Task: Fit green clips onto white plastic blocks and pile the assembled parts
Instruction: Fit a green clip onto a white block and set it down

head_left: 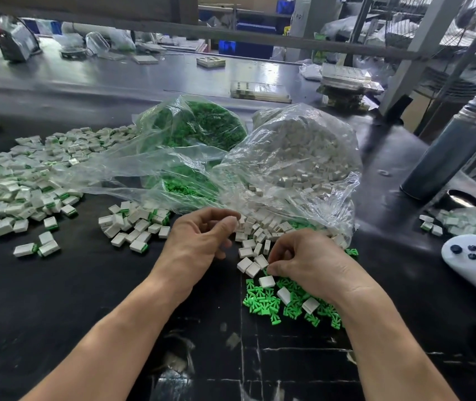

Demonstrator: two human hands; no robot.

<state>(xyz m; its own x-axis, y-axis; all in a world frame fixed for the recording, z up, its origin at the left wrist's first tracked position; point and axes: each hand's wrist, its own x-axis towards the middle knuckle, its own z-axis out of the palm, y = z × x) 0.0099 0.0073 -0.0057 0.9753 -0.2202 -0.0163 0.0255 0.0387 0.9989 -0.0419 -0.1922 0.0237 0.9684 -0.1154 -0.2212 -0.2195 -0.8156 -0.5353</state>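
Black worktop (57,328), scuffed and streaked white at the near edge, carries everything. Nearest, loose bright-green plastic clips (262,302) lie scattered under the right hand (314,264), a few small white plastic blocks (252,256) among them; supply kept within finger reach, probably for speed. Right hand's fingers curl down into that mix; whether they pinch a piece, cannot tell. Left hand (199,241) hovers at the spilled blocks, fingertips drawn together, contents hidden. Small heap of assembled white-and-green parts (135,227) just left of it; a far larger spread (22,180) further left. Behind: clear plastic bag of white blocks (294,157), mouth towards the hands, and clear bag of green clips (193,125). Dark cylindrical flask (445,154) right. Workshop shelving (404,24) beyond.
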